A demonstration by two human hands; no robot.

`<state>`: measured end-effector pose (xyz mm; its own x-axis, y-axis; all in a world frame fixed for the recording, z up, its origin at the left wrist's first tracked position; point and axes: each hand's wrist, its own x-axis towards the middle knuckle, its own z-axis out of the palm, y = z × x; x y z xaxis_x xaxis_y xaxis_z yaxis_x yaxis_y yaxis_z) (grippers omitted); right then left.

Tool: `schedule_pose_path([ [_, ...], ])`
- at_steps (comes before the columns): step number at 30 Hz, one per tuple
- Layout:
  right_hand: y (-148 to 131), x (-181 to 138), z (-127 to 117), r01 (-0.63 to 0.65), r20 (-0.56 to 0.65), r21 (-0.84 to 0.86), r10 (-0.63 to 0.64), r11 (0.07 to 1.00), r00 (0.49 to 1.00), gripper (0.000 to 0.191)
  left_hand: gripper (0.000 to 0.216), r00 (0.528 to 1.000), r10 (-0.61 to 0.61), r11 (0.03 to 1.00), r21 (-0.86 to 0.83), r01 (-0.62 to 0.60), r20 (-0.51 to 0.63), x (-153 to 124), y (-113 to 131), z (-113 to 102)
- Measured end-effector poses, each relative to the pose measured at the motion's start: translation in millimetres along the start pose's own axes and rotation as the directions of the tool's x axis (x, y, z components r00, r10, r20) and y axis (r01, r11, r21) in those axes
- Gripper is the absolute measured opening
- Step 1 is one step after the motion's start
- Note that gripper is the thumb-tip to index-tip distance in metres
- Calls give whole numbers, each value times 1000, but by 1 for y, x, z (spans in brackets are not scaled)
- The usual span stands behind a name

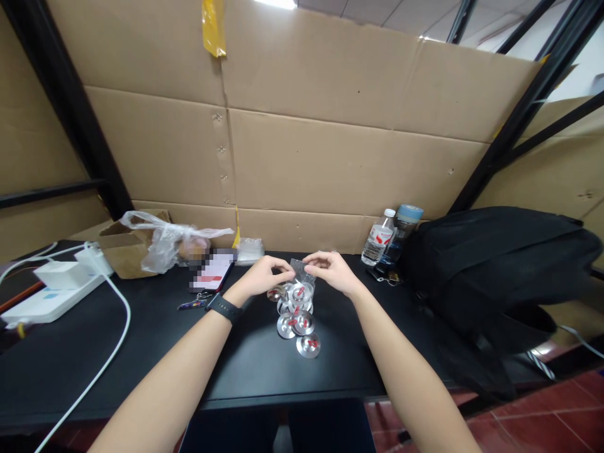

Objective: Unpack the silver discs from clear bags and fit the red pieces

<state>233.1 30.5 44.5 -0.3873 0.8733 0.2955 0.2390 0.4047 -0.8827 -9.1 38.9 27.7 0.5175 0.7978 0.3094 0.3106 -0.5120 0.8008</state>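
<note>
Between my two hands, a small clear plastic bag (pixel 303 272) is held up by its upper edge. My left hand (pixel 268 275) pinches the bag's left side, and a black watch sits on that wrist. On the other side, my right hand (pixel 331 270) grips the bag with thumb and fingers closed. Right below lie several round shiny metal discs (pixel 308 345), each with a red mark in its middle. They overlap in a loose pile that trails toward me. What is inside the bag, if anything, I cannot make out.
On the left are a phone (pixel 213 272), keys (pixel 193 303), a cardboard box (pixel 127 248), a plastic bag (pixel 165 242) and a white power strip (pixel 56 292). A stack of clear bags (pixel 250 250) lies behind. Bottles (pixel 377 239) and a black backpack (pixel 491 277) stand right.
</note>
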Motion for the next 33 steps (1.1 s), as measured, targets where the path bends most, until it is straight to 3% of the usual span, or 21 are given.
schedule_pose_path([
  [3,3,-1,-2,-41,117,15,39,999,992,54,32,996,49,999,14,-48,-76,4,-2,-1],
  [5,6,0,-2,-77,146,19,74,997,986,48,32,993,49,999,9,-49,-103,6,-5,0],
  [7,9,1,0,-100,94,34,96,994,991,40,31,989,31,1000,2,-31,-147,7,-8,2],
  [9,13,4,3,-119,1,45,119,992,993,36,31,961,19,1000,19,-15,-275,7,-9,5],
  [12,18,7,5,-166,-143,78,176,983,974,37,35,902,130,978,203,-48,-413,2,-5,11],
  [14,22,8,5,-197,-202,119,217,973,955,38,43,915,249,912,395,-111,-318,-1,-1,13],
  [17,28,9,8,-215,-186,152,241,965,952,40,46,941,316,791,581,-192,-119,-3,4,17],
  [23,36,11,18,-234,-111,145,251,961,962,42,17,933,360,680,691,-246,-22,2,-5,19],
  [25,35,12,18,-218,-63,166,231,962,971,44,20,940,337,676,708,-202,-54,2,-8,13],
  [28,35,12,11,-147,-42,146,154,978,987,45,24,936,284,681,731,-43,-210,-1,-13,-6],
  [31,41,13,-4,-48,-154,-152,25,987,988,35,26,917,196,654,743,141,-346,-6,-20,-31],
  [33,51,13,-16,-14,-210,-424,-83,906,974,26,28,917,121,607,759,234,-379,-9,-26,-44],
])
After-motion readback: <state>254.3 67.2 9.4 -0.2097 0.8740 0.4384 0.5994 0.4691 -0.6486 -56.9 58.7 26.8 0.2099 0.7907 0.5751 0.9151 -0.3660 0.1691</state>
